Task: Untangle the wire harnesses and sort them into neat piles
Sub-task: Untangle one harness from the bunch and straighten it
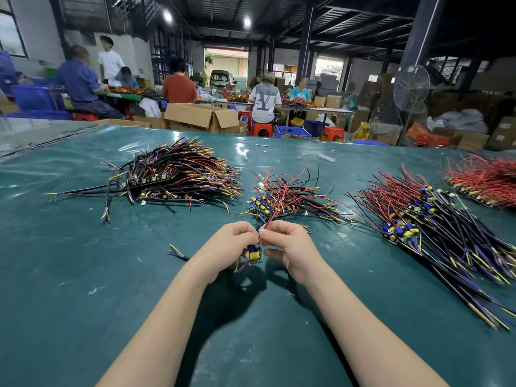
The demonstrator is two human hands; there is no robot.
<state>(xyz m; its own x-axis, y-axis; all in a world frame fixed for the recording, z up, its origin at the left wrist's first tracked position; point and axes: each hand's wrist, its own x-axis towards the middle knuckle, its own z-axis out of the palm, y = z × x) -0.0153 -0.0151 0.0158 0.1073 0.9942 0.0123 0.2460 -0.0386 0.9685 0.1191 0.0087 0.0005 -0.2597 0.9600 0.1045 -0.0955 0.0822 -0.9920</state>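
One harness (254, 254), half-hidden between left hand (224, 247), right hand (291, 248)

Behind the green table (83, 275): seated workers (81, 82), cardboard box (201, 117), standing fan (411, 88).

Left pile (173, 171) toward far-left corner of desk (69, 289). Middle pile (287, 196) right of it, mid-desk. Right pile (435, 227) by right edge; corner pile (485, 180) behind it. Before middle pile, harness (254, 254) between left hand (226, 247) and right hand (293, 250).
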